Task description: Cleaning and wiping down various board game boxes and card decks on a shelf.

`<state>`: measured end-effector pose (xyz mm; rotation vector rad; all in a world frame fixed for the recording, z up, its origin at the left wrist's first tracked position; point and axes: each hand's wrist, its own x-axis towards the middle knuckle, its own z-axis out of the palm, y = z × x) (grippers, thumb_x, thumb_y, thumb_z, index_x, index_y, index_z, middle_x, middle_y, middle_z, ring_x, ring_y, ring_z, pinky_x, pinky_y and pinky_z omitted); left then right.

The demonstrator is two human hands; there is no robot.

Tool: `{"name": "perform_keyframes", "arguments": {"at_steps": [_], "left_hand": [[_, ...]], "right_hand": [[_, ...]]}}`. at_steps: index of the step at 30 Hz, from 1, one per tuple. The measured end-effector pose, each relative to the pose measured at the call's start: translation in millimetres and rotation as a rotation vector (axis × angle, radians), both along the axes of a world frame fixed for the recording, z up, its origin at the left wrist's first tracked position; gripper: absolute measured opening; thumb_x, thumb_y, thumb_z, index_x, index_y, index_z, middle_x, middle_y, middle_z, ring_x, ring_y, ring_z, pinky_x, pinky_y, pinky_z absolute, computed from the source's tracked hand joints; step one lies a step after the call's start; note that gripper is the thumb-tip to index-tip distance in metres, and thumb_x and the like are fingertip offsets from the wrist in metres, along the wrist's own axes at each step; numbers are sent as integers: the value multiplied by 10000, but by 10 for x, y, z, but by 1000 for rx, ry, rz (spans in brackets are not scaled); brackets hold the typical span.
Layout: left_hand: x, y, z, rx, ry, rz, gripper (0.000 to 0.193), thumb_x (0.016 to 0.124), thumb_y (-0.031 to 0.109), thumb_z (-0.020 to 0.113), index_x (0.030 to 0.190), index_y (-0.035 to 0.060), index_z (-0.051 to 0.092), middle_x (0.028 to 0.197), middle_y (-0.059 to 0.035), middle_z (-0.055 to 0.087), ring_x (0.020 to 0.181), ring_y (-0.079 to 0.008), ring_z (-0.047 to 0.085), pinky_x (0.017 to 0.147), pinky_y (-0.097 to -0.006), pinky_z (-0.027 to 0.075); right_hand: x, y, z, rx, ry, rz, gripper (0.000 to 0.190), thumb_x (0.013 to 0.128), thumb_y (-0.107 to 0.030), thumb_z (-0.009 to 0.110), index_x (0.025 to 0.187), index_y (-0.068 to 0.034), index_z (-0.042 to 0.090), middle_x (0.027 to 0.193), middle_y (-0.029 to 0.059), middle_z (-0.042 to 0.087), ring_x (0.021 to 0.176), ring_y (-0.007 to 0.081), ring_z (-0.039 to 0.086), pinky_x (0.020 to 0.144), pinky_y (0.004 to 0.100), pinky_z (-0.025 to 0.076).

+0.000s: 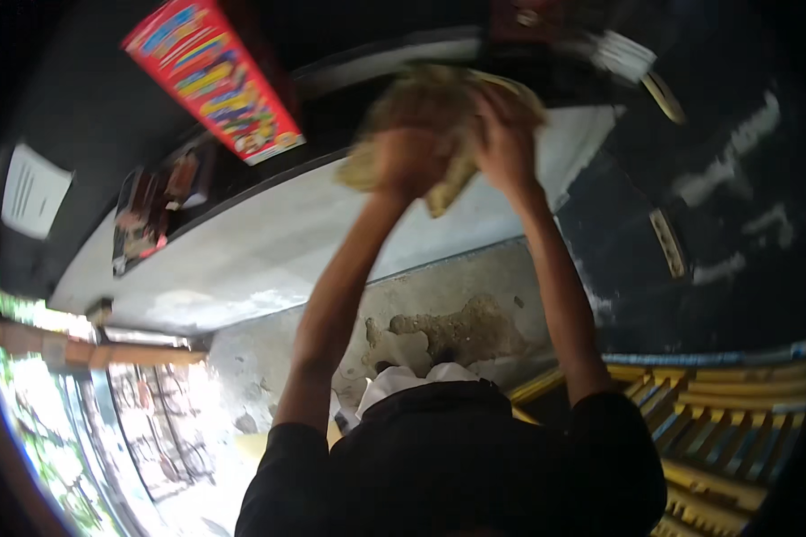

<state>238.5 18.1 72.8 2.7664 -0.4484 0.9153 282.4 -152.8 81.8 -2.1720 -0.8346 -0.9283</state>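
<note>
Both of my arms reach up and away from my body. A yellowish-brown cloth (pixel 359 164), bunched and blurred, is between my hands over a dark ledge (pixel 329 144). My left hand (pixel 410 158) grips its left part. My right hand (pixel 508 144) is closed over the right part, with its fingers bent onto the fabric. A loose fold hangs down between my wrists. Blur hides the exact finger positions and whatever lies behind the cloth.
Left of the cloth stands a red printed box (pixel 218 84). Small dark and brown items (pixel 138 221) sit farther left. A paper sheet (pixel 37 191), a power strip (pixel 667 243) and a yellow slatted rack (pixel 719 396) are around me. Below, the concrete floor (pixel 470 329) has a worn patch.
</note>
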Motion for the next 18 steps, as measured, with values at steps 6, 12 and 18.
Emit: {"name": "perform_keyframes", "arguments": {"at_steps": [6, 12, 18], "left_hand": [[55, -247, -27, 55, -176, 143, 620, 856, 375, 552, 1395, 73, 498, 1484, -184, 419, 1391, -404, 334, 1169, -502, 220], [-385, 557, -98, 44, -224, 427, 620, 821, 362, 612, 1320, 6, 517, 1344, -274, 498, 1262, -443, 457, 1072, -520, 351], [-400, 229, -51, 29, -288, 330, 510, 852, 315, 573, 1288, 51, 562, 1377, -175, 512, 1315, -393, 404, 1091, -533, 326]], "right_hand": [[-12, 66, -106, -38, -99, -216, 389, 894, -128, 563, 1273, -41, 583, 1339, 150, 559, 1288, 370, 465, 1110, 521, 310], [-17, 990, 15, -96, -162, 133, 369, 975, -249, 513, 1271, -48, 603, 1323, 138, 592, 1240, 310, 542, 1054, 420, 419], [-44, 501, 32, -100, -69, 145, 373, 963, -258, 540, 1266, -48, 597, 1317, 157, 583, 1212, 336, 549, 1042, 439, 423]]}}
